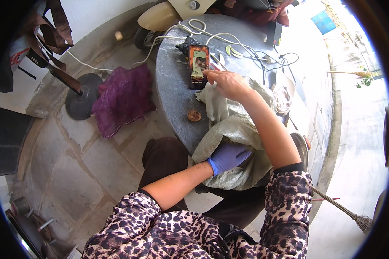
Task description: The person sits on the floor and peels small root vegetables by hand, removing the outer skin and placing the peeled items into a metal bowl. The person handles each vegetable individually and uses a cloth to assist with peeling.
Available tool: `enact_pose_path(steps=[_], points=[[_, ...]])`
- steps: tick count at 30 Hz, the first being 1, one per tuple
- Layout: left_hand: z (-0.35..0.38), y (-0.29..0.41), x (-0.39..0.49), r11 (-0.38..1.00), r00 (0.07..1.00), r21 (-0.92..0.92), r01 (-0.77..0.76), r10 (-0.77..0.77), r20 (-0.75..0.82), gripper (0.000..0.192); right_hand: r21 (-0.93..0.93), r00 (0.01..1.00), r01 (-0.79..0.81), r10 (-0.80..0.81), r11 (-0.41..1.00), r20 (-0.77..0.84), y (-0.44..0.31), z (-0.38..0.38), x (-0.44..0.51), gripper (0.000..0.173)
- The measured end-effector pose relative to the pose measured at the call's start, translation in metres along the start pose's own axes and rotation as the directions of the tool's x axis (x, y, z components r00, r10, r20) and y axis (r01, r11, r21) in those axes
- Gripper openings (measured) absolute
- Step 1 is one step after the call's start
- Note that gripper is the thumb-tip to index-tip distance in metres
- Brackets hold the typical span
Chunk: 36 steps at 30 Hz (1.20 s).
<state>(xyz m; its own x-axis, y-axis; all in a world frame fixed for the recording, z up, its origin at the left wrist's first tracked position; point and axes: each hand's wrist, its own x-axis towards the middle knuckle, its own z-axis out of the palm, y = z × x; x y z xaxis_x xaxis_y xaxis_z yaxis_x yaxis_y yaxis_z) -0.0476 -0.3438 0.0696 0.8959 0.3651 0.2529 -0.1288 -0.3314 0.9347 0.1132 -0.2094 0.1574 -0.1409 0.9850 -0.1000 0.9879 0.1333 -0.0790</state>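
Note:
My left hand (228,158) wears a thin blue-violet glove and lies in the open mouth of a pale woven sack (236,124). Its fingers point right; the sack's folds partly hide what is beneath them, so any grip cannot be made out. The sack spreads from the round grey table (173,87) down over my lap. My bare right hand (230,84) reaches across the sack, with a fingertip at the lower part of the lit screen of a smartphone (199,61). The phone leans against a dark knobbly object (187,45). A brown walnut-like piece (194,115) lies left of the sack.
White cable (225,35) and dark cables (262,63) cross the table. Green peel-like slices (235,52) lie behind the phone. At right is a white bowl (283,94) with crumpled contents. A purple mesh bag (124,100) and a round black base (84,97) are on the stone floor.

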Motion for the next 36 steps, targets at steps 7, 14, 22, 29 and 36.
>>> enact_pose_path(steps=[7,14,22,29,36], points=[[-0.004,0.005,0.001,0.994,0.996,-0.093,-0.061,0.055,-0.066,0.027,-0.06,0.983,-0.096,0.105,0.994,0.153,0.012,0.004,0.033,0.039],[-0.005,0.002,0.0,0.996,0.999,-0.079,-0.032,0.03,-0.026,0.029,0.007,0.964,-0.103,0.102,0.995,-0.245,0.018,0.001,0.045,0.018],[-0.001,-0.003,0.0,0.998,0.999,-0.056,-0.016,0.014,-0.045,0.033,-0.01,0.974,-0.167,0.164,0.986,-0.156,0.008,-0.011,0.022,0.019],[0.0,-0.006,0.0,0.999,0.998,-0.049,0.019,-0.021,-0.054,0.035,-0.075,0.99,-0.122,0.126,0.99,0.063,-0.007,-0.009,0.0,0.019],[0.001,-0.008,0.0,1.0,0.997,-0.012,0.014,-0.015,-0.08,0.033,-0.265,0.967,-0.11,0.165,0.958,0.194,-0.021,-0.005,-0.011,0.032]])
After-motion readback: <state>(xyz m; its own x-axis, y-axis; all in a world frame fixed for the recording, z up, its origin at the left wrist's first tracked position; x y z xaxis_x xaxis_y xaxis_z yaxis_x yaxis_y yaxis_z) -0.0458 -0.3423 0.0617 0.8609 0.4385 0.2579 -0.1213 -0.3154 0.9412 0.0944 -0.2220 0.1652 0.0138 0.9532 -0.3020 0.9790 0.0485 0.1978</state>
